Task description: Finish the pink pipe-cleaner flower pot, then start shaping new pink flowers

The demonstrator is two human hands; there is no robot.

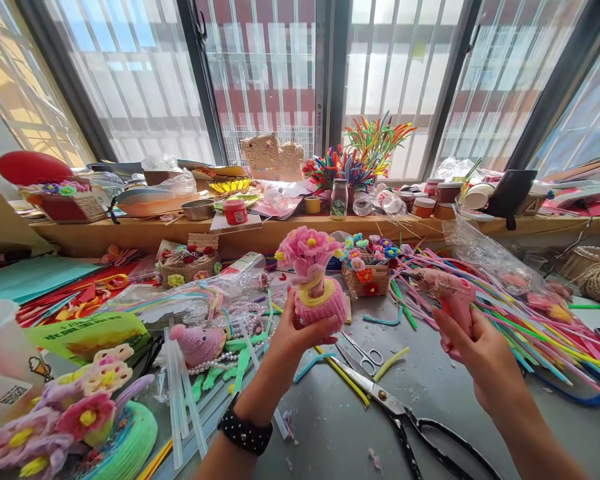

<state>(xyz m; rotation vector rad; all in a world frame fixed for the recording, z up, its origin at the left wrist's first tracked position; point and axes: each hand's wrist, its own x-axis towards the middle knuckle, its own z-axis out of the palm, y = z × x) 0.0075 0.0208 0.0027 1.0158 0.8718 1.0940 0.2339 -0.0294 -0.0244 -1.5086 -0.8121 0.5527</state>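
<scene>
My left hand (300,333) is closed around a small pink pot wound from fuzzy pipe cleaner (325,308), with pink flowers (310,245) standing upright in it and a yellow ring about their stem. In my right hand (480,353) is a pink hot glue gun (455,300), gripped by its handle, its nozzle pointing left toward the flower pot but apart from it. Below the pot lie large black-handled scissors (395,407) and a small pair of scissors (365,353). Yellow and blue pipe cleaner pieces are scattered beside them.
Clear glue sticks (183,400) and a green base with pipe cleaner flowers (125,433) occupy the left. Long coloured pipe cleaners (530,320) spread across the right. Behind stands a basket of small flowers (370,280); jars and bundles crowd the window ledge (260,233).
</scene>
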